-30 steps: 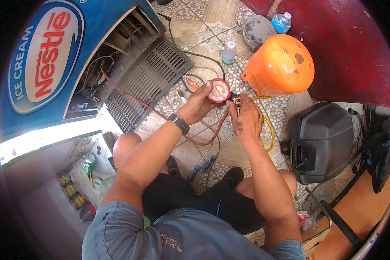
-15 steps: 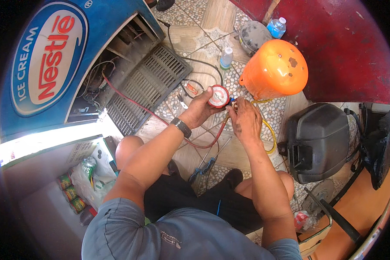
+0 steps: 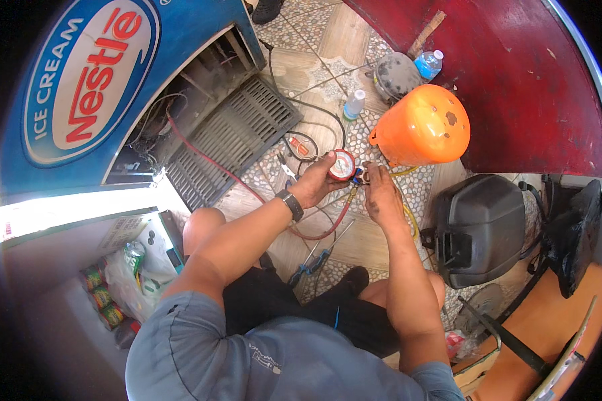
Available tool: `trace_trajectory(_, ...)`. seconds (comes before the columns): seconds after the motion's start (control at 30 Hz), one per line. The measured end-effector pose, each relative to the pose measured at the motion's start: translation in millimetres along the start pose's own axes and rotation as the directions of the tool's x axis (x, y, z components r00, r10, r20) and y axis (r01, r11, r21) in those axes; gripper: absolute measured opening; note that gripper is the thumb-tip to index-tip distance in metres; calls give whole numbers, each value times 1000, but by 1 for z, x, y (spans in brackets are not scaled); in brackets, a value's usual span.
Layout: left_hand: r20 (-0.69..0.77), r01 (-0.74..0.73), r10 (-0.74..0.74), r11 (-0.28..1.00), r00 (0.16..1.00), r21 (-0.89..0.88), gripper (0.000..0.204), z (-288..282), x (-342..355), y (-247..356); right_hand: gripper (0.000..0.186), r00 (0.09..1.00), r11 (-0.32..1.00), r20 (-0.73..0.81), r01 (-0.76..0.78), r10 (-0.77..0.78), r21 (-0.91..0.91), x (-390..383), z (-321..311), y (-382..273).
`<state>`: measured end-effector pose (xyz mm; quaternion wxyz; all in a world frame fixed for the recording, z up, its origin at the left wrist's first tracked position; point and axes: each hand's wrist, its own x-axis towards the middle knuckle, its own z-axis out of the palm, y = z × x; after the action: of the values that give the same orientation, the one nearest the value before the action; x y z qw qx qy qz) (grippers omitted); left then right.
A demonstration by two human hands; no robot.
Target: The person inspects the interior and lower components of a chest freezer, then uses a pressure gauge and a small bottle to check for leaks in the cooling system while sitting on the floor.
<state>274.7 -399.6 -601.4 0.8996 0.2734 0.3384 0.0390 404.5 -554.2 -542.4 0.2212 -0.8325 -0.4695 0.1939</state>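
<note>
1. Gauge (image 3: 342, 165) sits in left grip (image 3: 312, 184), fingers closed round its rim.
2. Right grip (image 3: 383, 194) bends fingers at blue valve fitting (image 3: 358, 176) beside gauge; can't tell if clamped.
3. Red hose (image 3: 344, 214) curves below, between grips.

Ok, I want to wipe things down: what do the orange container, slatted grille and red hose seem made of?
Orange container: glossy plastic or painted metal; bright highlights, dark worn patches. Slatted grille: matte grey, probably moulded plastic; regular slots. Red hose: smooth-looking, likely rubber or flexible plastic; it bends in loose curves.
</note>
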Motion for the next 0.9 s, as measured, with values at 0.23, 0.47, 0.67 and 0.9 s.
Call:
trace_trajectory(0.23,-22,-4,4,1000,1000,-5,59,-1,5,-7,43,995,992,26,-103,101,67,5,-1,-12)
trace_trajectory(0.47,-61,28,-27,1000,998,7,60,2,5,-20,44,981,981,17,-193,193,-18,12,15,2)
trace_trajectory(0.67,-46,-3,2,1000,999,-19,58,-4,2,-20,46,974,977,77,-213,215,-25,21,10,-4)
trace_trajectory(0.9,-97,15,-18,999,995,-37,53,-14,0,-24,41,975,980,107,-198,194,22,21,11,-14)
